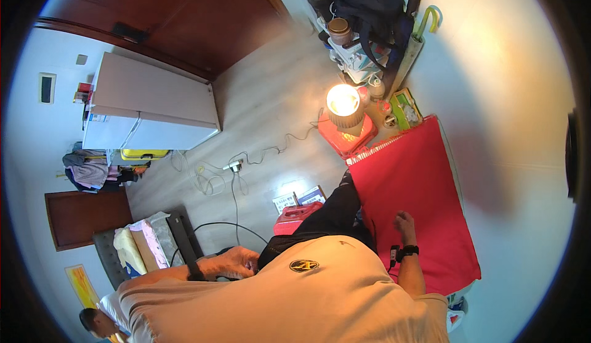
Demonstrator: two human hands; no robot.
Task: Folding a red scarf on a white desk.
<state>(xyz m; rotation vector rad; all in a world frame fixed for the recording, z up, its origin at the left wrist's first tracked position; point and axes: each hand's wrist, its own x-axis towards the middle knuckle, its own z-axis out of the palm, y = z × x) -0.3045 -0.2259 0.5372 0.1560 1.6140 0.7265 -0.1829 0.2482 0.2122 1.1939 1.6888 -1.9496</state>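
Note:
My left hand [237, 263] is beside my dark trousers at the hip, its fingers curled in. Something small and pale may show at the fingertips, but I cannot make it out. Over the red cloth [418, 177] on the table to my right is my right hand [404, 225]. Its fingers are loosely bent and apart, with nothing seen in them. A black watch-like band [407, 252] circles that wrist, with a small dark device [394, 255] next to it. Another dark band [196, 271] is on my left wrist.
A lit lamp [343, 103] stands on a red box [363, 135] beyond the table. A red canister [295, 218] is near my legs. Cables and a power strip [234, 166] lie on the floor. A white fridge [154, 97] stands left; a person [101, 324] is lower left.

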